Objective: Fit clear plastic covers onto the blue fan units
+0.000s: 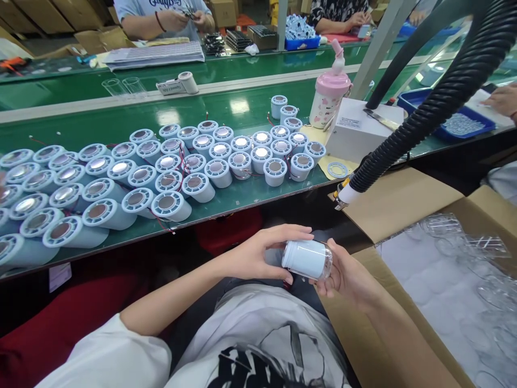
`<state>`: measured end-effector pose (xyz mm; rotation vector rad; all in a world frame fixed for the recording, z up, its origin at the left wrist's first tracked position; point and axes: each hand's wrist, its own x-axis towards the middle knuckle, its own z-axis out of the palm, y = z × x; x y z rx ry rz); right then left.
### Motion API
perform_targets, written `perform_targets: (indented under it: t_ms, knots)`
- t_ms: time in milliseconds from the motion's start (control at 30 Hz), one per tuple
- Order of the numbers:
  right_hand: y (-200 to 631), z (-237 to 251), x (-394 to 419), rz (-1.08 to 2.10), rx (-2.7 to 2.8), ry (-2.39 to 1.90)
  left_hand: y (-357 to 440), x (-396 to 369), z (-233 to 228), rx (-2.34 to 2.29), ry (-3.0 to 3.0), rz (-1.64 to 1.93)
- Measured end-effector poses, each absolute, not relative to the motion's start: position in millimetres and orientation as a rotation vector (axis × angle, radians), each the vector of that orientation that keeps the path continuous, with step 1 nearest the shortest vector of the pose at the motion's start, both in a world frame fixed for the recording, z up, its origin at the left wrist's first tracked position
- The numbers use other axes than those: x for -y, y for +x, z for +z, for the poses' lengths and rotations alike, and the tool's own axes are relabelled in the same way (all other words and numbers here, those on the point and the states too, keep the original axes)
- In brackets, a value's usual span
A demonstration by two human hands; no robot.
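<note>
In front of my lap is a light-blue cylinder (307,260) lying on its side, with a clear plastic cup around it. My left hand (262,253) grips its left end, thumb below and fingers above. At the cup's closed right end, my right hand (343,275) holds it between thumb and curled fingers. On the bench beyond, many similar light-blue cylinders (167,205) stand in rows, with metallic discs on top and thin red and black wires among them.
An open carton (375,318) with clear plastic cups (493,293) is at my right. A black corrugated hose (428,108) reaches down over the green bench (226,202). A pink-lidded bottle (329,99) stands beside a white box (359,132). Other people work across the bench.
</note>
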<state>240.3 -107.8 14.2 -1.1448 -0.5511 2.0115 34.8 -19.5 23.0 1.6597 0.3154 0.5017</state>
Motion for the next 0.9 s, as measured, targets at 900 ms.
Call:
perform_targets:
  t_ms: [900]
  knots:
    - [247.5,3.0,134.0,1.502,0.968,-1.110,32.7,25.0,32.1,-0.400,1.432,0.335]
